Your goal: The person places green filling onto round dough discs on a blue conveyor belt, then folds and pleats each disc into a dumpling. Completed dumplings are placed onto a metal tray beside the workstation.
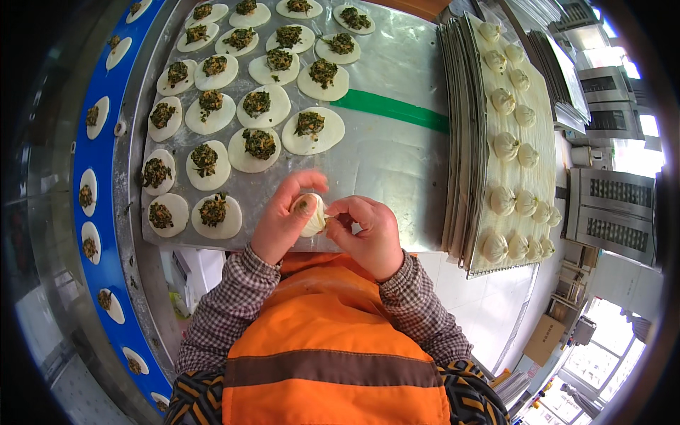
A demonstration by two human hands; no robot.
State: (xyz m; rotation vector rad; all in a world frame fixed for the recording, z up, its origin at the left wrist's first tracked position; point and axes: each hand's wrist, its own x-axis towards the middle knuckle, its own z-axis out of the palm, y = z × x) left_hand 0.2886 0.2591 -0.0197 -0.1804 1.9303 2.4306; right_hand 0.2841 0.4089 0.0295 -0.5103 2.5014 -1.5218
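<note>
I find the half-pleated bun (310, 214) cupped in the left hand (283, 223); right hand (368, 234) fingers (340, 212) pinch its near-side rim, opening facing up-left.

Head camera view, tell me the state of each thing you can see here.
Bun: half pleated, filling showing, held in both hands.
Left hand: cupping the bun.
Right hand: pinching its edge.
Wrappers: flat, open, topped with green filling.
Finished buns: closed, on tray.
</note>
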